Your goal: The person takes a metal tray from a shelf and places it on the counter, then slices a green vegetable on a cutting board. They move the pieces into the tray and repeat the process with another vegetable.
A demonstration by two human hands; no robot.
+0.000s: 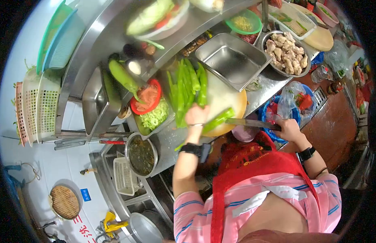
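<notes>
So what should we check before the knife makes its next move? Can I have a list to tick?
1. Knife gripped by the right hand: ok.
2. Left hand apart from the knife: ok, a gap shows between them.
3. Left hand curled safely: cannot tell, it is blurred.
4. Pepper beside the knife lying over the cutting board: ok.
5. Every green piece on the board: not ok, a small green piece lies off it.
6. Knife sharp enough: cannot tell from here.
</notes>
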